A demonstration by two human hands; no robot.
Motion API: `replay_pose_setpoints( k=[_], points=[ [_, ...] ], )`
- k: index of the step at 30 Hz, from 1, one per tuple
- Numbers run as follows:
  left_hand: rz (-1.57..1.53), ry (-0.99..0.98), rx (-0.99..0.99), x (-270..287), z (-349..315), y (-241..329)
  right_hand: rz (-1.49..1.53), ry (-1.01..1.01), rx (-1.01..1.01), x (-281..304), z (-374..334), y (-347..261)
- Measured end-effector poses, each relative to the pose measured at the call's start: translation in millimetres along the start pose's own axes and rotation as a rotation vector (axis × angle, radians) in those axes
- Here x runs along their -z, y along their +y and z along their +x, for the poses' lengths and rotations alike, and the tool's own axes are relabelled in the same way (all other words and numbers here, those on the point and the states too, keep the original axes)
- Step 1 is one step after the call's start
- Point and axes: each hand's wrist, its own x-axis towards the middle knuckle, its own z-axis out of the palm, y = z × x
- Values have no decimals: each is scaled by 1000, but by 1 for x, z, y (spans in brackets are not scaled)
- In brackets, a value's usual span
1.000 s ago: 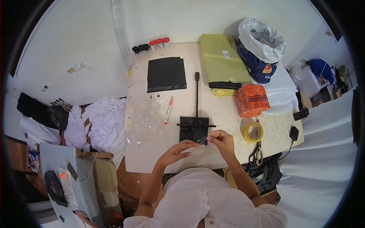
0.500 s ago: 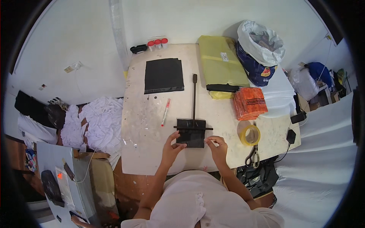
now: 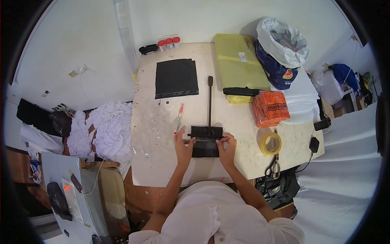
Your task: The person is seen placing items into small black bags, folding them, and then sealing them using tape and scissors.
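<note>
In the head view, the left hand (image 3: 185, 149) and the right hand (image 3: 228, 150) are on either side of a small black packet (image 3: 205, 151), which lies flat on the table (image 3: 154, 164) near its front edge. The left hand's grip is partly open, thumb and forefinger standing apart, with the thumb at the packet's left edge. The right hand's grip is nearly closed, thumb and forefinger close together at the packet's right edge; whether they pinch anything cannot be told. A dark long-handled tool (image 3: 210, 103) lies with its foot over the packet's upper part and its handle pointing away from the person. Left of the handle is a red-and-white marker (image 3: 179, 117), and beyond that a stack of black sheets (image 3: 176, 79). To the right are a roll of yellow tape (image 3: 263, 145), scissors (image 3: 274, 162) just below it, and a pile of orange packets (image 3: 271, 108). Farther back are a yellow-green package (image 3: 239, 67) and, beside it, an open blue-and-white sack (image 3: 271, 67). At the far left corner stand three red-lidded containers (image 3: 169, 42), next to a black object (image 3: 148, 49).
</note>
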Motion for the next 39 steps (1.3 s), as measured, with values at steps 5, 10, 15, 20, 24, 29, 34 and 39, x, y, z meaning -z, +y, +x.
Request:
replay_pose_setpoints(
  k=[5,10,15,20,24,29,34,39],
  points=[
    [167,-14,-125,-2,3,-9,-109,19,62,-8,7,-3],
    [148,-20,9,-3,5,-8,-246,43,192,-10,9,1],
    [-203,-35,322,0,6,-23,-305,33,206,-8,7,1],
    [-378,-63,456,3,8,-3,-307,56,231,-1,9,-8],
    [-336,-31,413,4,7,15,-295,81,259,4,9,-16],
    [-330,-268,592,20,13,8,-248,89,329,11,10,-26],
    [-332,-197,615,14,10,7,-306,43,272,6,6,-19],
    [-158,-129,336,9,10,-5,-318,56,231,1,7,-7]
  ],
)
